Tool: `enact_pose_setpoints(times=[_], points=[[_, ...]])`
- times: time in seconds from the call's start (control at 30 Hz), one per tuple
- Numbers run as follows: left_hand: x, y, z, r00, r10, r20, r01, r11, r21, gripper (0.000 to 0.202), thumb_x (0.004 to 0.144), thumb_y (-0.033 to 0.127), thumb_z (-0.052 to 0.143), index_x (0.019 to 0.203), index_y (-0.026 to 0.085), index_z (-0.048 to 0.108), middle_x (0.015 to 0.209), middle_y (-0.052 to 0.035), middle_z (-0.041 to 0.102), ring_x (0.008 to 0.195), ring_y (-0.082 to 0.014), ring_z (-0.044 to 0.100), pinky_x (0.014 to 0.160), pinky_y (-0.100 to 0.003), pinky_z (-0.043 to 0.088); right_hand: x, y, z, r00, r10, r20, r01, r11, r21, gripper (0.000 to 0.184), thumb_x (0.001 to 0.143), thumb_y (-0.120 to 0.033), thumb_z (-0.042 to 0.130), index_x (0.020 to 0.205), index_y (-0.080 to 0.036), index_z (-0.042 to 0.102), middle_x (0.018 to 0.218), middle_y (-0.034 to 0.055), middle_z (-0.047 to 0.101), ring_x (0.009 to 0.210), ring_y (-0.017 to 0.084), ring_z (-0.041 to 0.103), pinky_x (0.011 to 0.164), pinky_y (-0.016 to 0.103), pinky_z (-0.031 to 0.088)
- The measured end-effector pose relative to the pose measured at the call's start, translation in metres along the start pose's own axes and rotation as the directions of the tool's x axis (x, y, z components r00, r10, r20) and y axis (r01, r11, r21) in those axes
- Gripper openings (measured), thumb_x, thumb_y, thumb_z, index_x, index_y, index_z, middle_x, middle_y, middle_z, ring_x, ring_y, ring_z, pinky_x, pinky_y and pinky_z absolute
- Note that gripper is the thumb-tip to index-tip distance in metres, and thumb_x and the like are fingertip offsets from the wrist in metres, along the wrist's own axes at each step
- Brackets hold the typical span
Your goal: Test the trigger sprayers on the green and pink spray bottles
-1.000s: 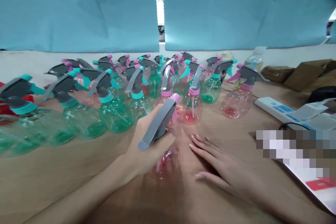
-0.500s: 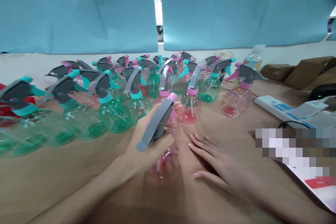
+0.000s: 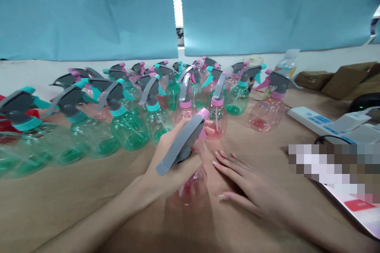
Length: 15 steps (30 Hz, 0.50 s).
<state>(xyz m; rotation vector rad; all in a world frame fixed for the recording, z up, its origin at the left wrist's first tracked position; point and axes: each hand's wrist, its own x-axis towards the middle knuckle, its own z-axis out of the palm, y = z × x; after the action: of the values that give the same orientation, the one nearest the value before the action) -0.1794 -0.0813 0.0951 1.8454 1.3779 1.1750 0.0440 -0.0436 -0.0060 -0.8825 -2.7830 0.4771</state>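
My left hand [image 3: 169,162] is wrapped around the neck of a pink transparent spray bottle [image 3: 191,185] with a grey trigger [image 3: 179,144] and a pink nozzle, held just above the brown table [image 3: 74,189]. My right hand [image 3: 249,185] lies flat on the table just right of that bottle, fingers stretched out, holding nothing. Behind them stand several spray bottles, green ones [image 3: 127,126] with teal collars on the left and pink ones [image 3: 264,112] further right.
A white power strip [image 3: 311,120] and papers lie at the right, with cardboard boxes [image 3: 341,81] behind. A blurred patch covers something at the right. A red and white sheet [image 3: 359,209] lies at the lower right. Blue curtains hang behind.
My left hand has shifted the pink bottle slightly to the right and tilted it a little. My right hand has stayed flat in place.
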Motion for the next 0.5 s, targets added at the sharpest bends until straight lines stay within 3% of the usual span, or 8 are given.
enact_pose_setpoints(times=[0.27, 0.5], points=[[0.0003, 0.0071, -0.0015, 1.000, 0.024, -0.003, -0.024, 1.000, -0.004, 0.010, 0.066, 0.018, 0.048, 0.070, 0.024, 0.041, 0.059, 0.0058, 0.038, 0.050, -0.0119, 0.035, 0.046, -0.024, 0.033, -0.0009, 0.0023, 0.0028, 0.999, -0.014, -0.044, 0.015, 1.000, 0.015, 0.062, 0.097, -0.053, 0.045, 0.149, -0.021, 0.034, 0.155, 0.0084, 0.028, 0.143, 0.028, 0.026, 0.114, 0.052, 0.029], [0.0006, 0.0025, -0.0006, 1.000, 0.015, -0.015, -0.015, 1.000, 0.001, 0.015, 0.066, 0.016, 0.050, 0.078, 0.023, 0.054, 0.064, 0.0034, 0.048, 0.057, -0.0144, 0.046, 0.055, -0.027, 0.044, -0.0016, 0.0030, 0.0040, 0.998, -0.014, -0.055, 0.015, 1.000, 0.019, 0.063, 0.096, -0.052, 0.047, 0.150, -0.024, 0.032, 0.155, 0.0075, 0.028, 0.143, 0.028, 0.027, 0.114, 0.052, 0.029]])
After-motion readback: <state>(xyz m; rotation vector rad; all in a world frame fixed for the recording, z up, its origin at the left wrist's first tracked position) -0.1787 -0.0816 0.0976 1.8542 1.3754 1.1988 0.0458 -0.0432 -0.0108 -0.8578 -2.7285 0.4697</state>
